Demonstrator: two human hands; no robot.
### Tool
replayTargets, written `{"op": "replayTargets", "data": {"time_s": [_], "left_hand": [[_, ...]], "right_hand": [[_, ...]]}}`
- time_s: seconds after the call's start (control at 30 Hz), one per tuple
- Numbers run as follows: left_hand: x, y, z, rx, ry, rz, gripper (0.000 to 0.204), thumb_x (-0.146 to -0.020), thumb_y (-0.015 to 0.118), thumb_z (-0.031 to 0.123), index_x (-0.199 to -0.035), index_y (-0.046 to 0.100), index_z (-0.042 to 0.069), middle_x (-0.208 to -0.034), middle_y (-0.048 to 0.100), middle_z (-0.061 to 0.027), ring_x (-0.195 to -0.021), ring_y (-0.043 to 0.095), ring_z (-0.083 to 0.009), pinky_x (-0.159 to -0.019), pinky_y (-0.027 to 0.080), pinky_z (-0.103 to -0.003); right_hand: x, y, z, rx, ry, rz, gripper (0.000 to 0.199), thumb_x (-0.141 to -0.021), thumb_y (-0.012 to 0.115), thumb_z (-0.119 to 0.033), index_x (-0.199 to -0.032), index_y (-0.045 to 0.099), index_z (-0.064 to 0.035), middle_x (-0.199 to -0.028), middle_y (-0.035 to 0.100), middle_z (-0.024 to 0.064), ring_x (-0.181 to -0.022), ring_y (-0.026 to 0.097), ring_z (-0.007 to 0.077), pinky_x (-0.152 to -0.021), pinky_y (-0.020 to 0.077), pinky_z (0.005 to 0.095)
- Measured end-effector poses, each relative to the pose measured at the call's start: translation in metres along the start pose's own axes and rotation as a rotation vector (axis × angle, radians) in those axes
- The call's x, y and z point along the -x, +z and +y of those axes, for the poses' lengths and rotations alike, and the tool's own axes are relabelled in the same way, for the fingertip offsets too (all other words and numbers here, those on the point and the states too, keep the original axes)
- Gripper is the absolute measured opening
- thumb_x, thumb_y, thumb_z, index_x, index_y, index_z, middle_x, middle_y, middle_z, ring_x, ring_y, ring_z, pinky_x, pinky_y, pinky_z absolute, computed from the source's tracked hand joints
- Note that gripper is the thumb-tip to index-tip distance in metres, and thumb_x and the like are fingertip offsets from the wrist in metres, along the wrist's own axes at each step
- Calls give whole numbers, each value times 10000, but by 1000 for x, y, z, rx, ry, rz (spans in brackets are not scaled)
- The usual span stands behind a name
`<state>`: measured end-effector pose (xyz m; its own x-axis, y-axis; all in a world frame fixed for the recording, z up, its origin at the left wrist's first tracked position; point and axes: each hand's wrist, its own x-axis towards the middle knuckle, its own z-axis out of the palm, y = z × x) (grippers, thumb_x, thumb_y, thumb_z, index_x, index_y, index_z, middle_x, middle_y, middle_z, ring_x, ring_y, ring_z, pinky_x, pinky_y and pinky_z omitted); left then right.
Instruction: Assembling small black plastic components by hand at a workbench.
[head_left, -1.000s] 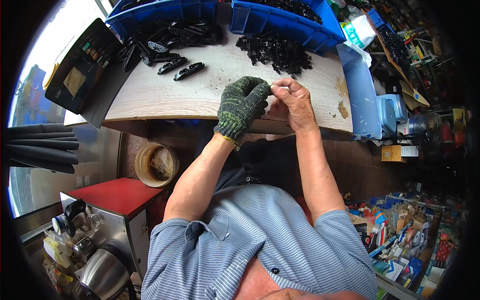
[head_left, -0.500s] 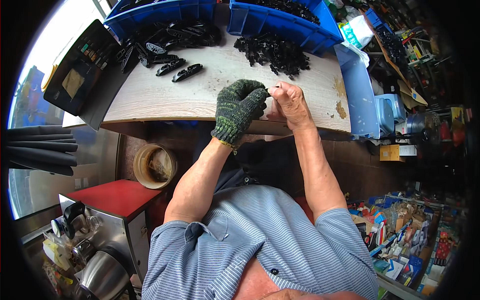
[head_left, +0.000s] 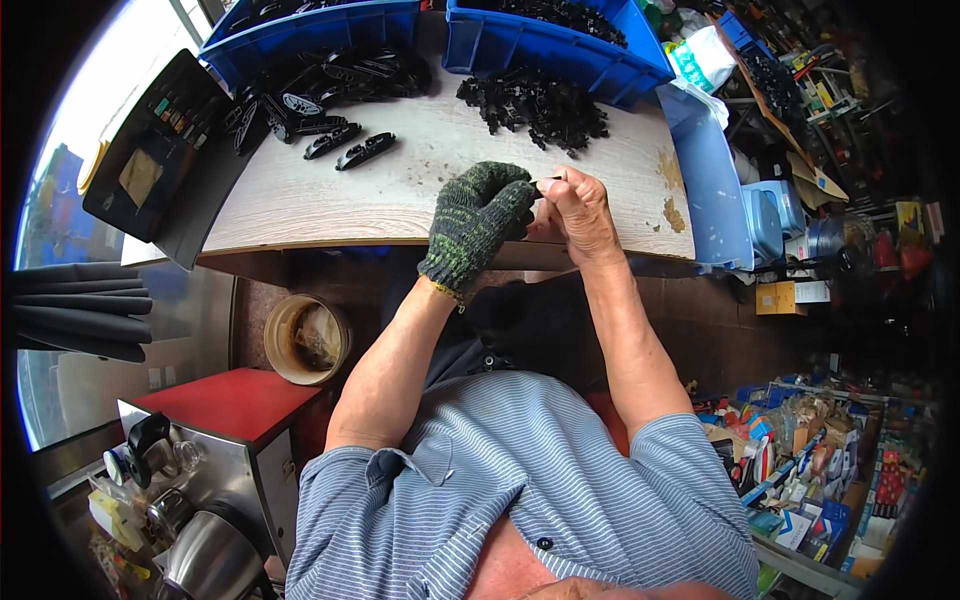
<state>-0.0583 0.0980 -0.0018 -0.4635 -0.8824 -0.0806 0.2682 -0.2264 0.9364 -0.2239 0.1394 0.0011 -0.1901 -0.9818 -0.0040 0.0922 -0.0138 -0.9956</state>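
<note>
My left hand (head_left: 478, 220), in a green and black knit glove, is closed with its fingers curled inward over the front edge of the table (head_left: 330, 215). What it grips is mostly hidden by the glove. My bare right hand (head_left: 580, 212) meets it fingertip to fingertip. Thumb and forefinger pinch a small black part (head_left: 547, 181), of which only a dark sliver shows. Beyond the hands lies a heap of small black clip-like plastic pieces (head_left: 535, 108). To the left, long oval black plastic pieces (head_left: 365, 151) lie loose before a bigger pile of the same kind (head_left: 350, 75).
Two blue crates (head_left: 560, 45) of black parts stand along the back. An open dark case (head_left: 150, 150) leans at the left end. A light blue bin (head_left: 705, 185) adjoins the table's right side. Below left are a round bucket (head_left: 308, 340) and a red-topped cabinet (head_left: 230, 400).
The view has shifted slightly, so the table and crates sit a little further left. Both hands stay together in nearly the same pose, with small finger movement.
</note>
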Motion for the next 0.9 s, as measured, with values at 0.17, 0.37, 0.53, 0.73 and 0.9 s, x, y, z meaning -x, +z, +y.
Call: {"op": "replayTargets", "data": {"time_s": [0.17,0.37,0.53,0.73,0.9], "left_hand": [[6,2,-5,78,60,71,316,-957,696,169,-1202,635,-22,-1003,705,-94,-857,690,-162,-706,574,-286],[8,1,-13,1,110,42,329,-968,684,154,-1242,628,-19,-1069,712,-107,-912,698,-160,-754,596,-291],[5,0,-21,-138,208,30,314,-972,680,150,-1239,635,-10,-1070,713,-102,-918,697,-153,-771,600,-289],[6,0,-25,-121,188,36,296,-975,677,137,-1237,643,3,-1082,713,-94,-925,695,-149,-773,599,-287],[6,1,-32,-236,302,53,282,-977,667,110,-1239,650,8,-1074,721,-91,-945,693,-147,-773,598,-280]], "right_hand": [[-2,-24,-2,-244,-16,164,343,-915,664,-304,-655,544,-115,-437,382,6,-461,562,162,-604,638,494],[-9,-83,-21,-262,26,802,341,-909,633,-369,-767,564,-68,-422,358,26,-451,558,214,-615,623,524],[-11,-90,-12,-139,76,702,275,-850,781,-248,-935,633,-33,-438,402,10,-375,490,159,-552,610,418],[-33,-65,-21,152,274,483,231,-848,791,-188,-963,679,-22,-493,442,-20,-376,456,102,-487,567,331],[-46,-54,-19,473,315,447,253,-826,808,-243,-974,738,-49,-578,499,-23,-409,435,71,-404,479,278]]}}
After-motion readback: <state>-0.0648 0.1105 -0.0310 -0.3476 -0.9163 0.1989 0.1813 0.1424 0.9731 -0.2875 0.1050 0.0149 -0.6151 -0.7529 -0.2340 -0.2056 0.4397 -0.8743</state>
